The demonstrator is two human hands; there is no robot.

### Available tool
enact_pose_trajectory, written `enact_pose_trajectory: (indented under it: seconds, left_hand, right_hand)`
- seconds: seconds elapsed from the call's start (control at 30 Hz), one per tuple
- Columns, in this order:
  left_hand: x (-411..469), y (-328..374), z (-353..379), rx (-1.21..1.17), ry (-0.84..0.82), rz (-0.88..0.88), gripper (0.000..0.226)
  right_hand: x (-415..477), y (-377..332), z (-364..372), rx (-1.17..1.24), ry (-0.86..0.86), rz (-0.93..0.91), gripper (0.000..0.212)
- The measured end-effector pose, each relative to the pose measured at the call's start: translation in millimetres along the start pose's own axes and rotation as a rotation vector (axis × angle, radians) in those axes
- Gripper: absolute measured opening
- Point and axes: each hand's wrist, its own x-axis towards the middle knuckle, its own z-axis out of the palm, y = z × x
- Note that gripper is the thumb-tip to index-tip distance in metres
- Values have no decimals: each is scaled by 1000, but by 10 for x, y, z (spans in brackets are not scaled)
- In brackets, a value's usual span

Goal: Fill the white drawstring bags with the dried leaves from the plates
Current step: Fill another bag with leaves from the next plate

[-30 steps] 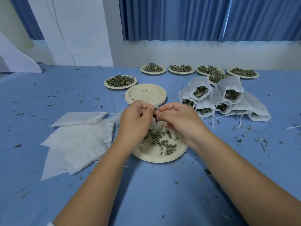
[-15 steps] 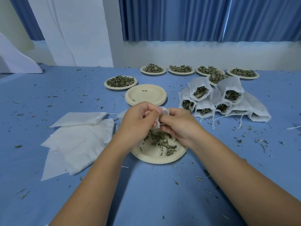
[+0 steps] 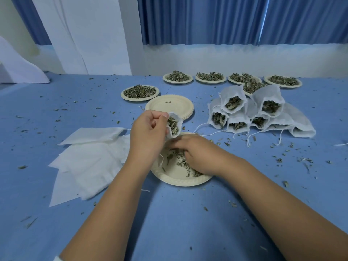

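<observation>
Centrally on the leaf-strewn blue table point(image 3: 188, 223), before curtains point(image 3: 207, 19).
Left hand point(image 3: 148, 134) pinches bag point(image 3: 176, 127); right hand point(image 3: 199, 153) over plate point(image 3: 180, 182), grip unclear.

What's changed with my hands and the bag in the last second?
The right hand let go of the bag and dropped onto the leaves on the near plate. The left hand keeps pinching the bag's rim, its mouth now open toward the right with leaves inside. The empty bags, filled bags and far plates have not moved.
</observation>
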Motion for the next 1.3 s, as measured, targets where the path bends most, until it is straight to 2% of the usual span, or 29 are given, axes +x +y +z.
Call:
enact_pose_trajectory:
  seconds: [0.1,0.23,0.4,0.57,0.63,0.77,0.9,1.3]
  left_hand:
    - [3,0,-14,-18,-3,-2,16]
    - [7,0,-16,-14,-5,-10,14]
    - [5,-8,-7,0,-9,-7,14]
    - [6,-8,0,18,-14,1,15]
    - [4,-7,1,11,-18,-6,15]
    - [-2,-8,6,13,-18,2,13]
    - [-11,-8,9,10,-26,10,13]
    - [-6,-20,16,12,-29,8,14]
  right_hand:
    - [-46,7,-12,-8,-44,26,59]
    - [-189,13,-203,75,-6,100,52]
    - [-173,-8,-199,-149,-45,201,50]
    - [-230,-84,-269,170,-108,157,41]
    - [-279,-39,-350,151,-139,136,34]
    - [-310,1,-339,59,-253,146,49]
    - [-223,-62,-196,70,-193,71,56]
    - [-105,-115,-20,145,-174,-117,33]
